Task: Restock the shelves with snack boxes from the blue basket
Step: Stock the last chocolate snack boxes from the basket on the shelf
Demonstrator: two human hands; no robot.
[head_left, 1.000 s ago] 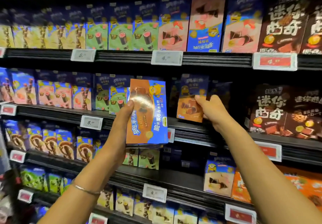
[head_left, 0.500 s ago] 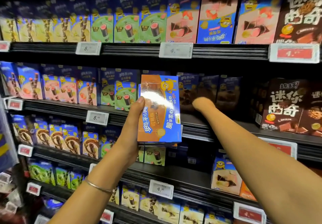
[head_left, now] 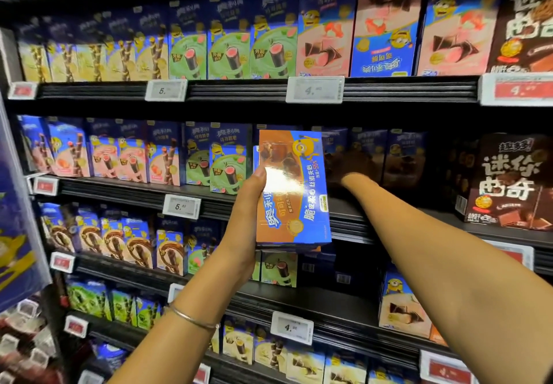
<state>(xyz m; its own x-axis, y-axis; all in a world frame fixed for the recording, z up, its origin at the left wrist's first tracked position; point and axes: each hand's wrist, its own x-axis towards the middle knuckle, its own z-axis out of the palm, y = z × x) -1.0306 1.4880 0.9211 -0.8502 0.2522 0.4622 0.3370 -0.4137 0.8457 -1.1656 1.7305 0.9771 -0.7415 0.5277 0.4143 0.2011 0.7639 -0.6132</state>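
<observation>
The snack box (head_left: 294,186), blue and orange with a glare patch on its face, stood upright and turned on its side just right of the middle of the view, in front of the middle shelf (head_left: 347,205) and not resting on it. The edges of more boxes showed under its lower end, so it looked like the top of a small stack. The left hand (head_left: 248,225) gripped it from seven o'clock, thumb laid up the left edge and palm cupped under the bottom corner; a thin bracelet (head_left: 191,318) circled that wrist.

At two o'clock from the box the right hand (head_left: 348,166) reached deep into the shelf's shadowed gap, up against the dark-fronted boxes (head_left: 401,156) at the back. It was too dark to tell whether its fingers were curled round anything or lay flat.

At nine o'clock, green boxes (head_left: 229,162) stood in a row on the same shelf, with a price tag (head_left: 181,206) on the rail below them. At three o'clock, well apart, sat brown chocolate boxes (head_left: 508,180). At twelve o'clock, on the shelf above, stood pink boxes (head_left: 323,30).
</observation>
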